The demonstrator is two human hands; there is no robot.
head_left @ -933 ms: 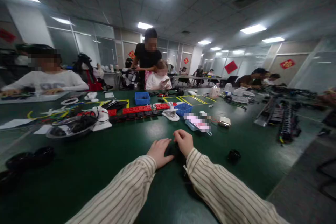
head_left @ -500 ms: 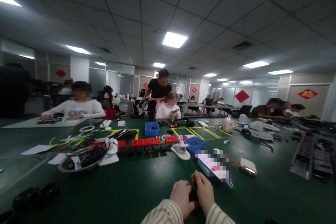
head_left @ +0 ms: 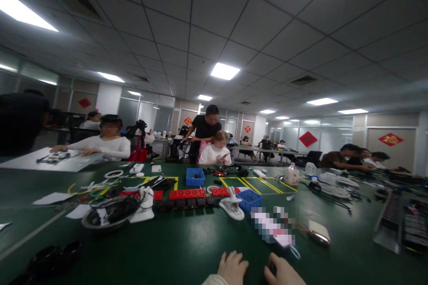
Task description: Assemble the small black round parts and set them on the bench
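Observation:
At the bottom edge of the head view, my left hand lies low over the green table, its fingers slightly bent and apart, holding nothing I can see. To its right, apart from it, my right hand is curled. A small dark thing shows between its thumb and fingers; its kind cannot be made out. The nearest thing beyond the right hand is a long pale pink and blue object, partly pixelated, with a light blue loop at its end.
A white clip stand, blue bins and red-and-black socket strips stand ahead. A bowl of black cable is at left, a cream box-like device at right. Several people sit or stand beyond.
My hands were together around a small dark thing; now they are apart, the left one opened. Both sit lower in view, and the camera has tilted up slightly.

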